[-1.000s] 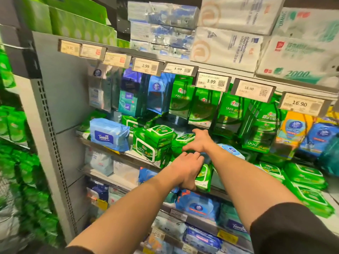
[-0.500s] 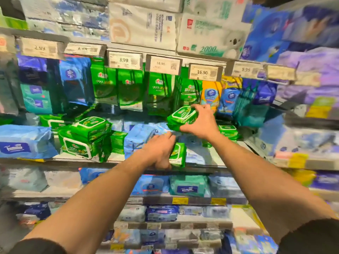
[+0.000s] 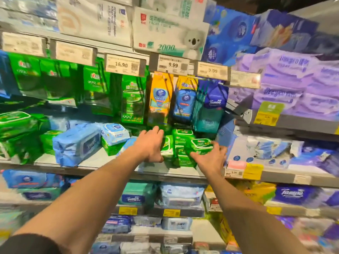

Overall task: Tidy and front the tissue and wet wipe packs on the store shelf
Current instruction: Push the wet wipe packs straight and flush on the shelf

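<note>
On the middle shelf a cluster of small green wet wipe packs stands right of centre. My left hand grips an upright green pack at the cluster's left side, thumb low at its front. A flat green pack with a white lid is held from below and the right by my right hand, on top of the cluster. A large blue wipe pack lies further left.
A small blue-and-white pack sits on a green one beside the blue pack. Green, orange and blue packs hang behind, under price tags. Purple tissue bundles fill the right; more packs lie on lower shelves.
The view has swung right along the shelf. Both hands moved right with their green packs, and the right hand's pack came down onto the green cluster.
</note>
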The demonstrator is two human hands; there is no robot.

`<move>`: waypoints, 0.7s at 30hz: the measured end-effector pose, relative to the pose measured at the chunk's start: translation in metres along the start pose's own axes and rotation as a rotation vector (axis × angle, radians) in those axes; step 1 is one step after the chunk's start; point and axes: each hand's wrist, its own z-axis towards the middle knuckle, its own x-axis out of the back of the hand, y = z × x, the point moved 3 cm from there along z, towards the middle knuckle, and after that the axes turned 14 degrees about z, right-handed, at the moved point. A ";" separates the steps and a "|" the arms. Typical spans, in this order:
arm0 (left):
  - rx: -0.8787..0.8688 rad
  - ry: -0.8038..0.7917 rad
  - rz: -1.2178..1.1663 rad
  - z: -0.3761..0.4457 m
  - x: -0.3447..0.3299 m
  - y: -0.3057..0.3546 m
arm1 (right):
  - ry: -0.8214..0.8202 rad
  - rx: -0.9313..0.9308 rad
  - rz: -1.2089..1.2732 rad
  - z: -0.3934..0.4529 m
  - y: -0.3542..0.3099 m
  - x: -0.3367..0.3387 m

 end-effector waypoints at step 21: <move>0.064 -0.029 0.058 0.085 -0.057 -0.005 | -0.124 0.033 -0.010 0.006 0.022 -0.059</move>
